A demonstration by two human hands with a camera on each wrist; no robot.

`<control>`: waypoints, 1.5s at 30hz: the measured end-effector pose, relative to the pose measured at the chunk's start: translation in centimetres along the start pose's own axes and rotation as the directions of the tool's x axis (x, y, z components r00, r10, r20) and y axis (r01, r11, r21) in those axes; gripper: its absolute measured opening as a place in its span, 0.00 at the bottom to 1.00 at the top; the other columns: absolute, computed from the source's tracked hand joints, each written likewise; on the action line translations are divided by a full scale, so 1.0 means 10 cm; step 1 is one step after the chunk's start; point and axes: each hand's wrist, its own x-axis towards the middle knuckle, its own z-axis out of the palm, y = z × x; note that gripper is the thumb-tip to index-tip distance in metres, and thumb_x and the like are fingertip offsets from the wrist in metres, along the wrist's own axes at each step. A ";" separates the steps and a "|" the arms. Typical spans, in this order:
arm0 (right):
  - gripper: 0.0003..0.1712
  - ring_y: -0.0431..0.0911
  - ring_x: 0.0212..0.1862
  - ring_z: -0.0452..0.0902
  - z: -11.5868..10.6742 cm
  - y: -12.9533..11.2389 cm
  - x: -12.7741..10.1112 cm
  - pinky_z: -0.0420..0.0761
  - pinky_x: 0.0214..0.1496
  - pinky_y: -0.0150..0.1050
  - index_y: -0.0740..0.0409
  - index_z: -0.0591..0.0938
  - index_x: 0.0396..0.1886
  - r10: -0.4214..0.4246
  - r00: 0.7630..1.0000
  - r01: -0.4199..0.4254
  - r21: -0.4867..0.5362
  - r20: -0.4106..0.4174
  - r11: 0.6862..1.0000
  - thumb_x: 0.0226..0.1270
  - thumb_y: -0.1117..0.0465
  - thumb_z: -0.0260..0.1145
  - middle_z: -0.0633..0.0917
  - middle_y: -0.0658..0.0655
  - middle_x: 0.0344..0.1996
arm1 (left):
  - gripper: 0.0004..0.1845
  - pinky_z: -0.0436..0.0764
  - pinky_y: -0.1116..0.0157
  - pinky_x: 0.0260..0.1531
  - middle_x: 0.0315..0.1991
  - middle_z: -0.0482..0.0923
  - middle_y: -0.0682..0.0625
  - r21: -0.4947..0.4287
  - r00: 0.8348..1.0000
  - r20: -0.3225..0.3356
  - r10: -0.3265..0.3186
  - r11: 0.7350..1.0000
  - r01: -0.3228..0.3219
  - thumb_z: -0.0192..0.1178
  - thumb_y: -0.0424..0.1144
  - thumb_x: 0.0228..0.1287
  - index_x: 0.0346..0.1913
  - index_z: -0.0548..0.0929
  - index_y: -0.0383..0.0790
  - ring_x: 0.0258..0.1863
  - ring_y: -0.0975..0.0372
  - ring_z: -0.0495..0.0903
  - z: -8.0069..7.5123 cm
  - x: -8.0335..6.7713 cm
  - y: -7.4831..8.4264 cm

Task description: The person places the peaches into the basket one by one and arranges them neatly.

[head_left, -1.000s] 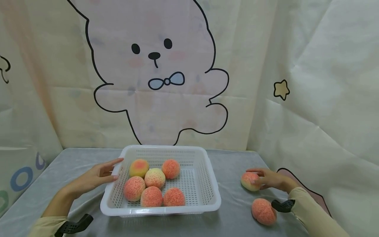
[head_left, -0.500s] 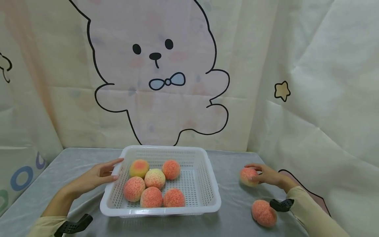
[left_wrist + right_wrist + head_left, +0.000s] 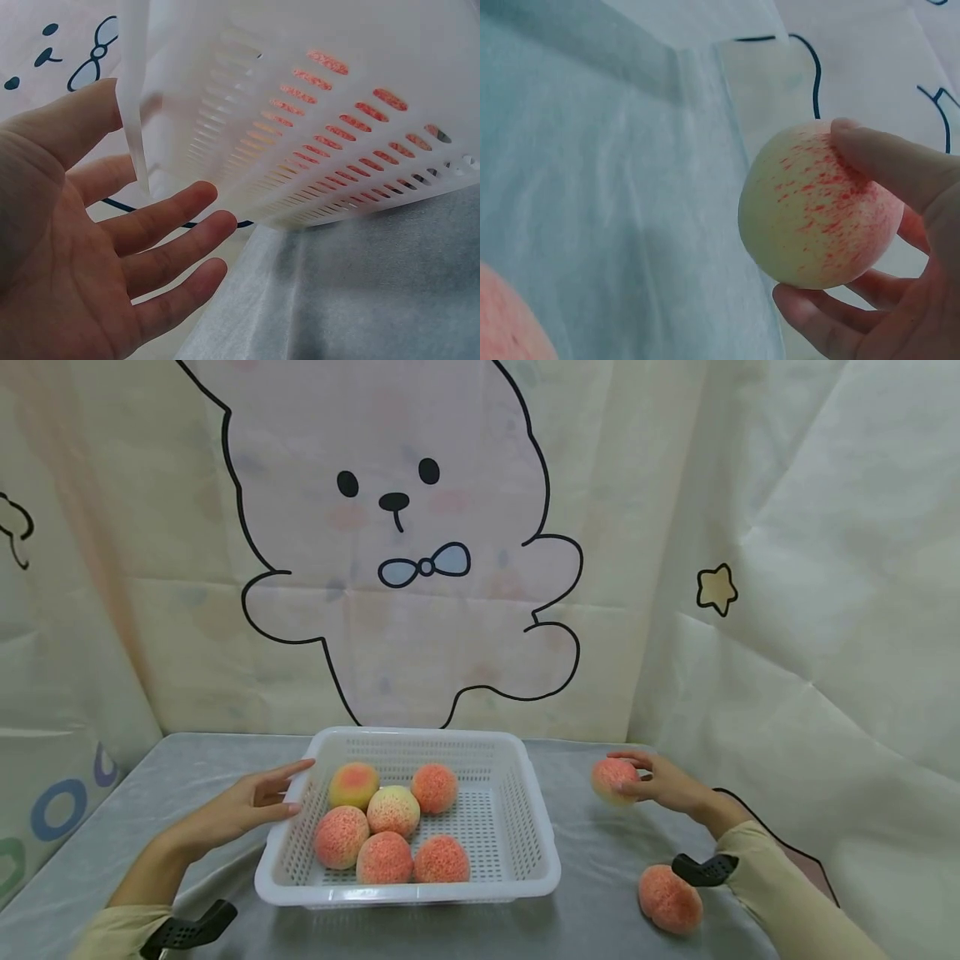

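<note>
My right hand (image 3: 663,783) holds a pink-and-cream peach (image 3: 614,779) just above the grey cloth, thumb on one side and fingers on the other. In the right wrist view the peach (image 3: 817,206) shows a pale side with red flecks. My left hand (image 3: 236,810) touches the left rim of a white plastic basket (image 3: 542,852). Its thumb and index finger lie over the rim, while the other fingers (image 3: 180,266) spread loosely outside the wall. Several peaches (image 3: 393,811) sit in the basket, mostly on its left side. Another peach (image 3: 670,899) lies on the cloth at right.
A grey cloth (image 3: 585,902) covers the table. Behind it hangs a pale backdrop (image 3: 480,610) with a cartoon bear, and a side sheet (image 3: 825,610) closes off the right. Both wrists carry black camera mounts (image 3: 705,869).
My right hand has lifted the peach from the cloth and moved it away from me and slightly left. The left hand, the basket and the other peaches stay in place.
</note>
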 end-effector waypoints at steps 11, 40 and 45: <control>0.38 0.51 0.52 0.82 0.07 -0.19 0.02 0.83 0.48 0.41 0.63 0.65 0.74 -0.059 0.997 0.061 0.041 -0.052 0.997 0.70 0.55 0.68 0.74 0.71 0.64 | 0.42 0.80 0.38 0.56 0.77 0.57 0.28 0.015 1.000 -0.002 -0.011 1.000 0.011 0.59 0.46 0.73 0.82 0.51 0.44 0.68 0.36 0.72 0.01 0.02 0.01; 0.36 0.51 0.53 0.79 0.45 -0.75 0.13 0.83 0.49 0.40 0.55 0.69 0.71 -0.191 0.981 0.194 0.137 -0.033 0.972 0.66 0.58 0.72 0.76 0.64 0.65 | 0.42 0.81 0.40 0.55 0.74 0.61 0.26 -0.007 0.999 0.031 -0.019 1.000 0.019 0.59 0.45 0.73 0.82 0.50 0.43 0.65 0.42 0.76 -0.01 0.01 0.00; 0.37 0.52 0.54 0.80 0.50 -0.83 0.18 0.83 0.50 0.41 0.53 0.70 0.72 -0.192 0.981 0.193 0.140 -0.023 0.971 0.65 0.57 0.73 0.76 0.63 0.66 | 0.42 0.81 0.39 0.55 0.75 0.60 0.26 0.003 0.999 0.018 -0.030 1.000 0.030 0.59 0.46 0.73 0.82 0.49 0.42 0.66 0.41 0.75 -0.01 -0.01 0.01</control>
